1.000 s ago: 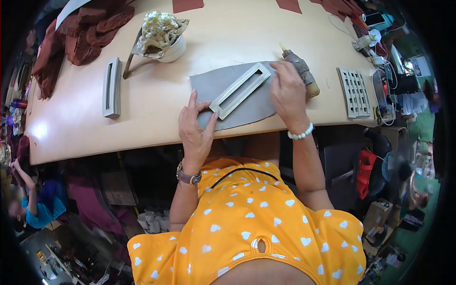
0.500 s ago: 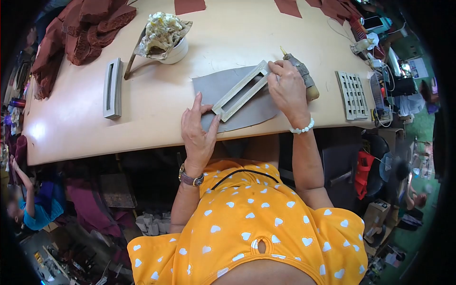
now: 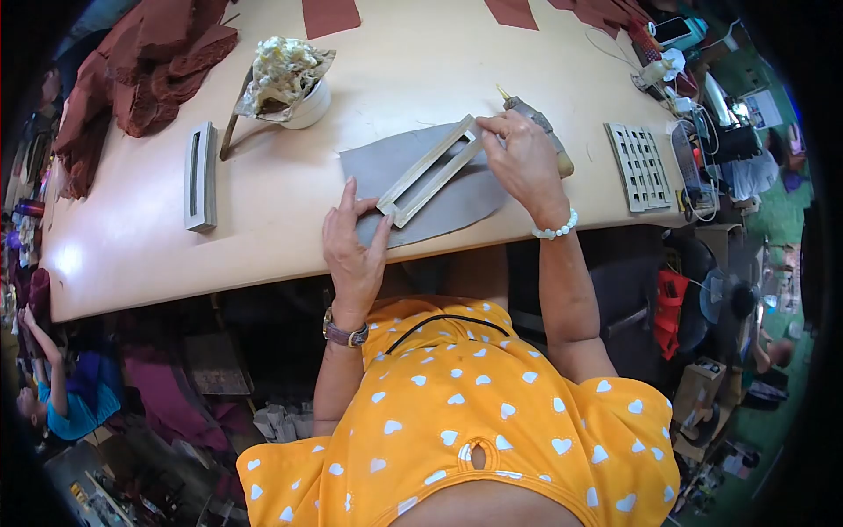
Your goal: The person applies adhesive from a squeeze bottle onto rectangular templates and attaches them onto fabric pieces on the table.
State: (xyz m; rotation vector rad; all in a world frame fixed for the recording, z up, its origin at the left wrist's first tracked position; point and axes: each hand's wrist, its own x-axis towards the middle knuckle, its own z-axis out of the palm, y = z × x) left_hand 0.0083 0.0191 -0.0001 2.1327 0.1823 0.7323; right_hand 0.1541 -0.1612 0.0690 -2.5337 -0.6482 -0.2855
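Both hands are on a long, narrow beige frame (image 3: 423,167) with an open slot along its middle. It lies slanted over a flat grey sheet (image 3: 470,206), possibly leather. My left hand (image 3: 351,255) pinches the near-left end between thumb and fingers, its other fingers raised. At the far-right end, the fingers of my right hand (image 3: 525,162) are closed on the frame's corner; its thumb is partly hidden. Just behind the right hand lies a grey-wrapped bottle (image 3: 540,123) with a pointed yellow nozzle.
A similar slotted frame (image 3: 200,180) stands at left. Behind it is a white tub (image 3: 309,107) topped with a crusty yellowish mass and a stick. Dark red pieces (image 3: 145,70) are heaped far left. A slotted grey panel (image 3: 638,167) lies right. Another person (image 3: 75,395) is at lower left.
The whole view has shifted slightly, so the table's things appear a little farther left. Both hands keep their hold on the frame, which stays over the grey sheet.
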